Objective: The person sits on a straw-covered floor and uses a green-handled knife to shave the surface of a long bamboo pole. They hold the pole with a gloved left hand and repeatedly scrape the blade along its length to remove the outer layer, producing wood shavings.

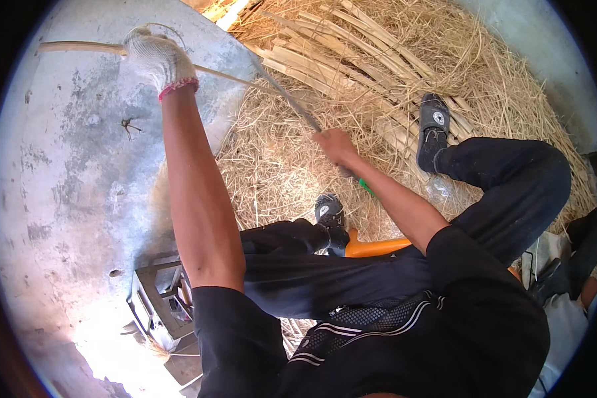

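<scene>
Bamboo strip (pixel 79 47): long, pale, held out over the grey concrete floor (pixel 66 166), running from the upper left toward the shavings heap (pixel 292 159). It sits raised and roughly level, probably so the blade can travel along it.

Shavings heap: covers the upper middle and right of the floor; a bundle of split strips (pixel 338 60) lies on top, pointing away from the person.

Person: seated, dark trousers, legs spread, one shoe (pixel 433 129) planted in the heap, the other (pixel 330 212) near an orange seat edge (pixel 371 247). A small metal frame (pixel 156 298) stands at the lower left.

Left hand (pixel 156 60): gloved in white knit, closed round the strip at arm's length. The glove likely guards against splinters and the blade.

Right hand (pixel 335 146): bare, clamped on the handle of a long knife (pixel 292 103). The blade angles up and left and meets the strip just beyond the glove, seemingly to shave it.
</scene>
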A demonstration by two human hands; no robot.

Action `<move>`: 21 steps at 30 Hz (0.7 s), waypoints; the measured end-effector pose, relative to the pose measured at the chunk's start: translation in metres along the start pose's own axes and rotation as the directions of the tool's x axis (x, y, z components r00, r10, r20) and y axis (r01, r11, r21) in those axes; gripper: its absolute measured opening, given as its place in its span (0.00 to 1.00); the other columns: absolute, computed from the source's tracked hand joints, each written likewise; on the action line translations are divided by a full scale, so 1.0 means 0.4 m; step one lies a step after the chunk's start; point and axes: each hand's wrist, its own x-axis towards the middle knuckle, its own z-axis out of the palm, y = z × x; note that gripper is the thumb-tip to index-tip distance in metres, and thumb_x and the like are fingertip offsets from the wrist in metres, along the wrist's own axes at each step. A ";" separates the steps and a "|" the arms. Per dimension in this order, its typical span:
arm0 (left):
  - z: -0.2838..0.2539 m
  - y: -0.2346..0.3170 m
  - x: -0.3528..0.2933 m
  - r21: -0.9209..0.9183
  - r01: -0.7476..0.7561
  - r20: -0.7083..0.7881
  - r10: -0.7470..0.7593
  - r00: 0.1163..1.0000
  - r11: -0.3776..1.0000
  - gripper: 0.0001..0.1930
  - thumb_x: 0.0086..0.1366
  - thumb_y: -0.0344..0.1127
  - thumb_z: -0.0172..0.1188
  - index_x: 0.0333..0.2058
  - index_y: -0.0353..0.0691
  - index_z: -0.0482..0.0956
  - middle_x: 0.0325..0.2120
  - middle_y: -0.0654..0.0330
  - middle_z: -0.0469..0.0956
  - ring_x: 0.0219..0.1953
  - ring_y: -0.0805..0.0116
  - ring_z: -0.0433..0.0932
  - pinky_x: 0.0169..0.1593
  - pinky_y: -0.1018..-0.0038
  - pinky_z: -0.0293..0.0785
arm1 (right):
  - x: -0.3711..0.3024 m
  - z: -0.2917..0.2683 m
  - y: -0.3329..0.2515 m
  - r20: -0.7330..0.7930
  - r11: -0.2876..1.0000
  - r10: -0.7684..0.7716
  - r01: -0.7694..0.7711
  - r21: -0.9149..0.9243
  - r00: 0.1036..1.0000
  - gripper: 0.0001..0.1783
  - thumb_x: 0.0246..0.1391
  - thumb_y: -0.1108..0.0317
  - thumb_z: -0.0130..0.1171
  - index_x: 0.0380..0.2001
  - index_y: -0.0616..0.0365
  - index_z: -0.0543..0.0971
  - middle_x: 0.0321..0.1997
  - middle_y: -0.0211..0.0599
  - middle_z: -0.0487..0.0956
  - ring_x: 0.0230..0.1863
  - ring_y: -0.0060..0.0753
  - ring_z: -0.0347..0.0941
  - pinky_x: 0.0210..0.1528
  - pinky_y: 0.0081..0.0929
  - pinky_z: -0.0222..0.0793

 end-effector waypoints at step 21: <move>-0.030 0.032 -0.030 0.285 0.078 -0.152 -0.035 0.988 0.955 0.23 0.69 0.55 0.49 0.33 0.37 0.66 0.12 0.59 0.68 0.10 0.68 0.66 0.18 0.69 0.66 | 0.011 0.057 0.064 -0.209 0.985 -0.009 -0.027 -0.171 0.978 0.26 0.53 0.50 0.55 0.32 0.68 0.82 0.22 0.58 0.79 0.24 0.51 0.78 0.32 0.42 0.73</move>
